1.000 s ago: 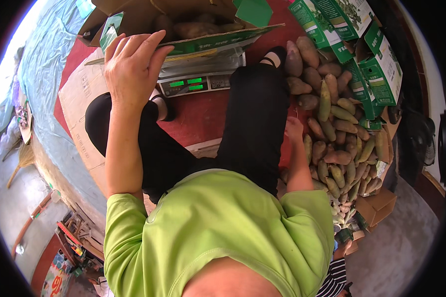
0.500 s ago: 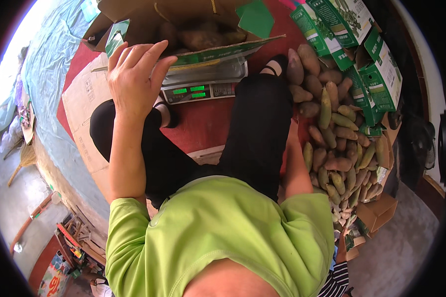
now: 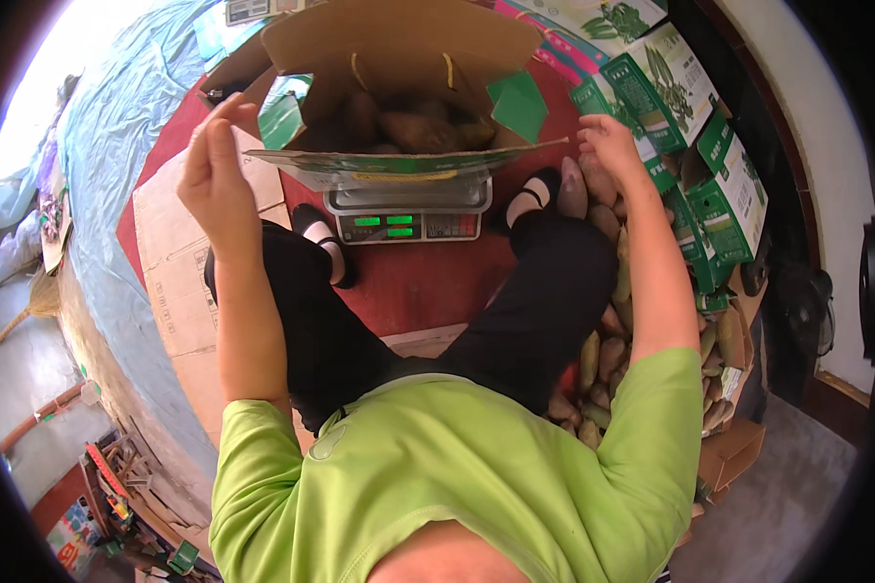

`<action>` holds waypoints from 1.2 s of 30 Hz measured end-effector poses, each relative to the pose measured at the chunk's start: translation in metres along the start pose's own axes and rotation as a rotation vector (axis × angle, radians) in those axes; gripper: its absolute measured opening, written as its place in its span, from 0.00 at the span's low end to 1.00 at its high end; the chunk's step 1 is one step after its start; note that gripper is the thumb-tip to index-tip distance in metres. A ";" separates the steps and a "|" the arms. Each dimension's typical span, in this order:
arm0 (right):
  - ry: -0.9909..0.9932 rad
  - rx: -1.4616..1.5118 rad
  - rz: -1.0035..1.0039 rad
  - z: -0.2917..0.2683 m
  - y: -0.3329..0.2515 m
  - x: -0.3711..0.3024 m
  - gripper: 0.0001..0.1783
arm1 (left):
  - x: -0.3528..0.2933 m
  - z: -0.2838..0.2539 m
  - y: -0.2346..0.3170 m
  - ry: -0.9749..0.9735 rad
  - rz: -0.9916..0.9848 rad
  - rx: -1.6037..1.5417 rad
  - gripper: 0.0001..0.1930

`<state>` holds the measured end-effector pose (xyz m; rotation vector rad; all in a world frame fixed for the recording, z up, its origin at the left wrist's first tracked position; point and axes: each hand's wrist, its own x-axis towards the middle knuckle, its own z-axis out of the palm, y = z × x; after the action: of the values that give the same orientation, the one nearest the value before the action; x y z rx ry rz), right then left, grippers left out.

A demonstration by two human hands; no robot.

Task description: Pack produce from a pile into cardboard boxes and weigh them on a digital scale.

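An open cardboard box (image 3: 399, 39) stands on the tray of a digital scale (image 3: 408, 225), its near flap hanging forward with a green outer face. Inside it, partly in shadow, lie several brownish tubers (image 3: 418, 131) that look like sweet potatoes. To the left of the box my left hand (image 3: 216, 175) is raised, fingers stretched and apart from the flap, with nothing visible in it. My right hand (image 3: 611, 151) hovers to the right of the box, above the near end of a tuber heap (image 3: 608, 360); its fingers are loosely spread and seem to hold nothing.
Green-and-white cartons (image 3: 734, 209) are stacked along the right side. A flattened cardboard sheet (image 3: 180, 262) lies at my left, beside blue plastic sheeting (image 3: 117, 194). My feet rest on the red floor covering (image 3: 389, 291) either side of the scale. A broom (image 3: 34, 301) is far left.
My right hand has come up from beside my right thigh to the right of the box. My left hand has shifted left, away from the flap. More of the box interior shows.
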<state>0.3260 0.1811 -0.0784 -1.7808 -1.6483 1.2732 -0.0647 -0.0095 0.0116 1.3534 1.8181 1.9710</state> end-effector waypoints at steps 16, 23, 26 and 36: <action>-0.157 0.415 0.032 0.067 -0.009 0.036 0.17 | 0.059 -0.023 -0.116 -0.573 -0.872 0.213 0.32; -0.218 0.433 0.152 0.059 0.000 0.054 0.26 | 0.056 -0.011 -0.131 -0.379 -0.912 0.108 0.29; -0.228 0.474 0.198 0.073 -0.038 0.027 0.28 | 0.056 -0.028 -0.122 -0.365 -0.935 0.112 0.29; -0.286 0.495 0.001 0.135 -0.137 -0.013 0.27 | 0.063 -0.139 -0.165 -0.057 -1.074 -0.250 0.28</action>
<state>0.1397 0.1613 -0.0340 -1.3476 -1.3032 1.8137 -0.2701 -0.0279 -0.0781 0.2077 1.6322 1.4305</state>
